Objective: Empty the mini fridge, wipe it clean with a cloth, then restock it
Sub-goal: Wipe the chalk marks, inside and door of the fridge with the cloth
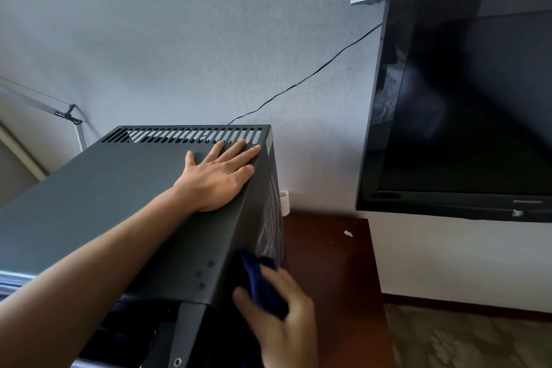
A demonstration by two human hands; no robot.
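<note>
A dark grey mini fridge (104,197) fills the left half of the view, seen from above, with vent slots along its back edge. My left hand (216,178) lies flat on its top near the back right corner, fingers straight. My right hand (280,317) grips a dark blue cloth (263,284) and holds it against the fridge's right side wall near the front. Wet streaks show on that side wall further back. The fridge's inside is hidden.
The fridge stands on a dark brown wooden cabinet (328,263). A black TV (466,104) hangs on the wall to the right, with a thin black cable (313,73) running from it to the fridge. A metal lamp arm (59,113) is at left.
</note>
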